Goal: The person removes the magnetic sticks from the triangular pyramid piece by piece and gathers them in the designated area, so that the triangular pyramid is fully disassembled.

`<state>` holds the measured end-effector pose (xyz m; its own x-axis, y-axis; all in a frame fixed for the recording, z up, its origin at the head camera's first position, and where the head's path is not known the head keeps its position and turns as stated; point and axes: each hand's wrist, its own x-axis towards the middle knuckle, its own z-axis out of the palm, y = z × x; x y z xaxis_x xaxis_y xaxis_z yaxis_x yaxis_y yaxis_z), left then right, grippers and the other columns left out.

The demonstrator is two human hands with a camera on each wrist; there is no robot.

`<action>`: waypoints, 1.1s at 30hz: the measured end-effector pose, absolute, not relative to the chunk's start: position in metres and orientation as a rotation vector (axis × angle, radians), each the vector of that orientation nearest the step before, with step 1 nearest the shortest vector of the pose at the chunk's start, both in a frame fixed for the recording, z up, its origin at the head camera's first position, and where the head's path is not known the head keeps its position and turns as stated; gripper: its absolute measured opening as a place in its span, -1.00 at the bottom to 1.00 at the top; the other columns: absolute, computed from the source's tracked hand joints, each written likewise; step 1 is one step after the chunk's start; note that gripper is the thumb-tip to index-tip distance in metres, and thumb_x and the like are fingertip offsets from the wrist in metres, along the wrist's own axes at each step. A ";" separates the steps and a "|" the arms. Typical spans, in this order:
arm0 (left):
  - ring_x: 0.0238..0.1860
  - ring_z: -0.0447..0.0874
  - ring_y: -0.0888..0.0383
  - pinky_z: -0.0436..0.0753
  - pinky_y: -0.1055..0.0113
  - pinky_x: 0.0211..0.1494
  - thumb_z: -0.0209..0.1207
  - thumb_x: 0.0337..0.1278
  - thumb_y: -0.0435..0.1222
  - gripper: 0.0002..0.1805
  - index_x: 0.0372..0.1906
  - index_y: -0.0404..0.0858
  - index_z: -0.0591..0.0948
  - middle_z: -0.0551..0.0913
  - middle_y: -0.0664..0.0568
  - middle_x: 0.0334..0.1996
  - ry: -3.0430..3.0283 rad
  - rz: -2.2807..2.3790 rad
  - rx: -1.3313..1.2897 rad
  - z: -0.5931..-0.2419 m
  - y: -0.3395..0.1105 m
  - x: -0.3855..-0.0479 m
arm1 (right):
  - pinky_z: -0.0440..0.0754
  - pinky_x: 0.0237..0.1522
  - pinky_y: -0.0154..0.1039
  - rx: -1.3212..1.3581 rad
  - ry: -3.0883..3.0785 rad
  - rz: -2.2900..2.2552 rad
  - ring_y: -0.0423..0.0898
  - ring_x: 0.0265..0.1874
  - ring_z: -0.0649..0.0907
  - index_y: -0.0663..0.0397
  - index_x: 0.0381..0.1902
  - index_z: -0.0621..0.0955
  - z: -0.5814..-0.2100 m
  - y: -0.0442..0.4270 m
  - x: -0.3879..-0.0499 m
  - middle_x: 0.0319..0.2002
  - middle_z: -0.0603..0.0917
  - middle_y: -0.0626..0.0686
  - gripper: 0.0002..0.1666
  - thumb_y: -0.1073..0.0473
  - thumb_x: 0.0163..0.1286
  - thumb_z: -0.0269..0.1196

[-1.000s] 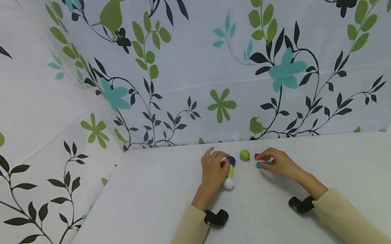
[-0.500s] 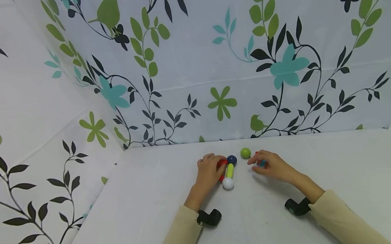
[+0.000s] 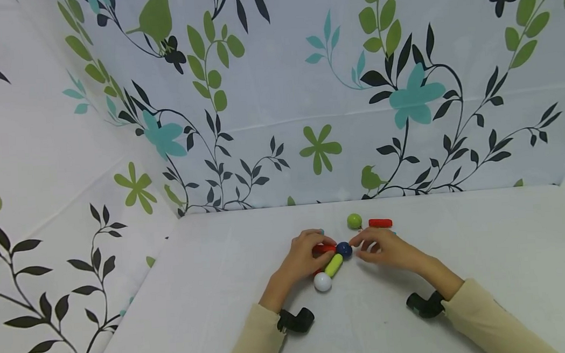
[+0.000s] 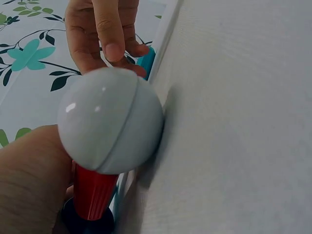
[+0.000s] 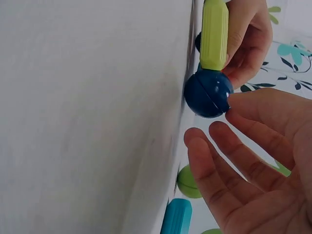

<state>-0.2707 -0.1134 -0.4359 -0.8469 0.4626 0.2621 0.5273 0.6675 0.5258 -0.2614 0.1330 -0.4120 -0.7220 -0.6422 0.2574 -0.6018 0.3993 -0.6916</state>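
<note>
With the left hand pinching a red, plastic-looking rod and the right hand spread by the glossy dark-blue ball between them on the white bench, light steadying should best spare its contact with the nearer yellow-green ribbed rod.

White table — navy ball between left hand and right hand; white ball nearer left wrist; green ball, red rod beyond right fingertips — blue rod near right hand.
</note>
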 end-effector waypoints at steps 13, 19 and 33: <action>0.30 0.32 -0.02 0.28 -0.10 0.29 0.30 0.19 -0.26 -0.76 -0.04 -0.13 0.72 0.71 0.06 -0.04 -2.702 -0.892 -1.006 -0.438 -0.111 -0.268 | 0.66 -0.23 -0.32 -1.192 2.585 -1.255 -0.05 -0.25 0.63 0.36 0.06 0.54 -0.427 0.122 -0.258 -0.07 0.63 0.21 -0.58 0.32 0.26 0.33; 0.28 0.31 -0.01 0.31 -0.06 0.27 0.28 0.21 -0.24 -0.78 -0.05 -0.10 0.73 0.71 0.08 -0.05 -2.707 -0.813 -0.970 -0.439 -0.107 -0.266 | 0.67 -0.21 -0.30 -1.171 2.590 -1.256 -0.03 -0.25 0.63 0.32 0.01 0.54 -0.428 0.123 -0.256 -0.10 0.62 0.19 -0.61 0.31 0.25 0.34; 0.27 0.35 -0.04 0.39 -0.05 0.24 0.26 0.24 -0.19 -0.77 -0.03 -0.10 0.72 0.67 0.01 -0.01 -2.784 -0.694 -0.704 -0.437 -0.111 -0.265 | 0.68 -0.21 -0.27 -1.165 2.590 -1.258 -0.05 -0.26 0.63 0.27 -0.07 0.54 -0.424 0.120 -0.253 -0.15 0.61 0.13 -0.63 0.24 0.23 0.39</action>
